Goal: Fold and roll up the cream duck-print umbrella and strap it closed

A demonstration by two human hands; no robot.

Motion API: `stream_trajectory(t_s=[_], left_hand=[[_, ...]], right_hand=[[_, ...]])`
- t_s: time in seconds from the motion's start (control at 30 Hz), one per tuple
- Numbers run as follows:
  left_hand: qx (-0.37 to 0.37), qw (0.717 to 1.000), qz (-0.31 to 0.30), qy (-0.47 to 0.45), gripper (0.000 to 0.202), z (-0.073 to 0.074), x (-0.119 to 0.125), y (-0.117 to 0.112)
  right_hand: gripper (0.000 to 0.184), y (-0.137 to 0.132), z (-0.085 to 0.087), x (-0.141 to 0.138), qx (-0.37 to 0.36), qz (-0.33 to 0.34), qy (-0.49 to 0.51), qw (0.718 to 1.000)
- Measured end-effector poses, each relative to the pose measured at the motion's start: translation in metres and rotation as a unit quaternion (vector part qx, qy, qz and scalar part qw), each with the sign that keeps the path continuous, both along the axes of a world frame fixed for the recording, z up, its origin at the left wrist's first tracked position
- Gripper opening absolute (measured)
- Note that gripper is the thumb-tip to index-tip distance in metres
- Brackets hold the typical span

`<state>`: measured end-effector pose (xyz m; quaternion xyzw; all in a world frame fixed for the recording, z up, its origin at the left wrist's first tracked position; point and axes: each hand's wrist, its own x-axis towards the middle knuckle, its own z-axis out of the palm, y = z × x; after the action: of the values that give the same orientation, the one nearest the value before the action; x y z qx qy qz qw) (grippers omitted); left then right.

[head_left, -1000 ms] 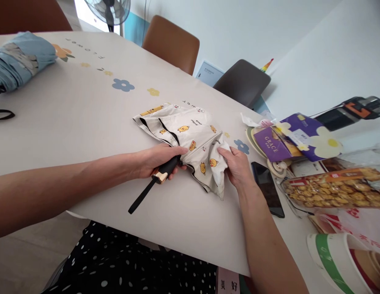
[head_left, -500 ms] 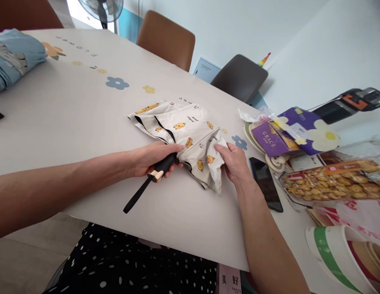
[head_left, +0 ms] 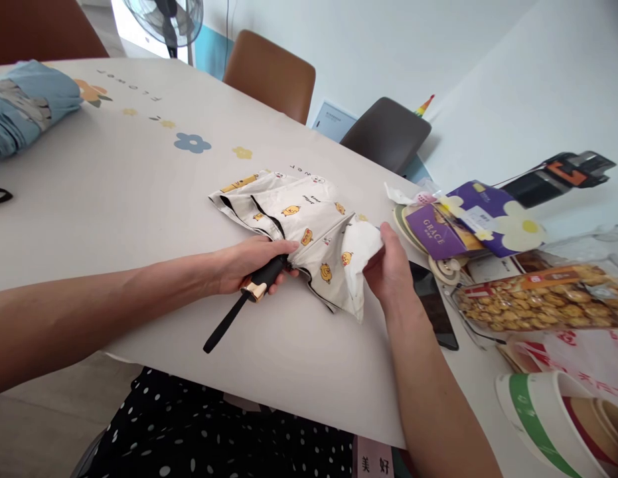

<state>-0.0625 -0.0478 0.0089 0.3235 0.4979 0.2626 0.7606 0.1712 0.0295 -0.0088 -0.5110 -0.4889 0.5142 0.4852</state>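
A folding umbrella (head_left: pixel 309 219) with white fabric and yellow chick prints lies across the table, its cloth loose and creased. My left hand (head_left: pixel 256 265) is wrapped round the top of its black handle, thumb on the fabric. From the handle's gold-coloured end hangs a black wrist strap (head_left: pixel 225 325). At the right edge of the cloth, my right hand (head_left: pixel 391 265) has a loose fold between thumb and fingers; part of those fingers is hidden behind the fabric.
A folded light-blue cloth bundle (head_left: pixel 32 106) lies at the far left of the table (head_left: pixel 154 232). On the right are a phone (head_left: pixel 435 312), a purple box (head_left: pixel 431 232), a packet of cookies (head_left: pixel 542 299) and a green-striped tub (head_left: pixel 532 411). Chairs (head_left: pixel 271 73) stand behind.
My right hand has moved slightly right, drawing the fold of umbrella fabric outward and turning it. My left hand keeps its hold on the handle. The whole view has shifted a little.
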Motion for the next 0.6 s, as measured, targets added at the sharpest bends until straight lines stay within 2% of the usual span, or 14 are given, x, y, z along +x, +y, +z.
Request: stream_trajectory(t_s=[0.07, 0.23, 0.37, 0.43, 0.6], left_hand=[[-0.001, 1.0, -0.002, -0.008, 0.035, -0.002, -0.001, 0.0], [-0.028, 0.997, 0.03, -0.059, 0.031, -0.001, -0.002, 0.001], [-0.048, 0.993, 0.039, -0.1, 0.029, 0.002, -0.003, 0.001], [-0.056, 0.992, 0.035, -0.103, 0.031, 0.002, -0.003, 0.002], [-0.042, 0.995, 0.01, -0.088, 0.035, 0.0, -0.002, 0.001]], right_hand=[[0.043, -0.001, 0.003, 0.0, 0.002, 0.003, -0.008, 1.0], [0.033, 0.0, 0.003, -0.001, -0.011, 0.003, 0.005, 1.0], [0.055, -0.004, 0.007, -0.006, -0.062, 0.075, -0.019, 0.995], [0.059, -0.009, 0.01, -0.01, -0.078, 0.1, -0.041, 0.991], [0.036, -0.021, 0.01, -0.017, -0.084, 0.132, -0.103, 0.982]])
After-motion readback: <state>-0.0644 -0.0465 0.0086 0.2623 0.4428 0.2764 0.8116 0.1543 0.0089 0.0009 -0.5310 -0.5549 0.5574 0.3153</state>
